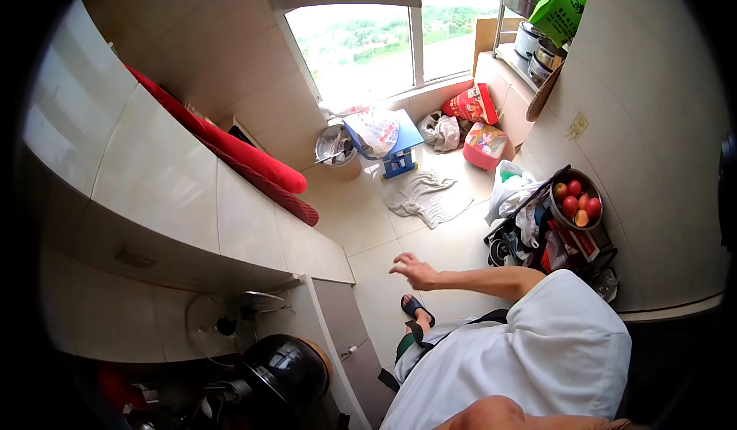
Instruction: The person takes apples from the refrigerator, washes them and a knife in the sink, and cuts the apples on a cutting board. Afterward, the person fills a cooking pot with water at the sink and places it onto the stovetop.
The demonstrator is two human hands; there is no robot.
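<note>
My right hand (414,271) hangs over the pale tiled floor, with its arm reaching in from the right. Its fingers are loosely bent and apart, and nothing shows in them. Beneath it is my foot in a dark sandal (415,307). Part of my left arm (491,415) shows at the bottom edge, but the left hand is out of sight. I wear a white shirt (522,353). Beyond my right hand, a crumpled pale cloth (431,200) lies on the floor.
A blue stool (403,140) holding a plastic bag stands by a bin (343,167). Right: a cart with a bowl of red fruit (576,202). Pink box (485,147) by the window wall. Left: cabinets (153,169), red cloth (230,142), black wok (288,368).
</note>
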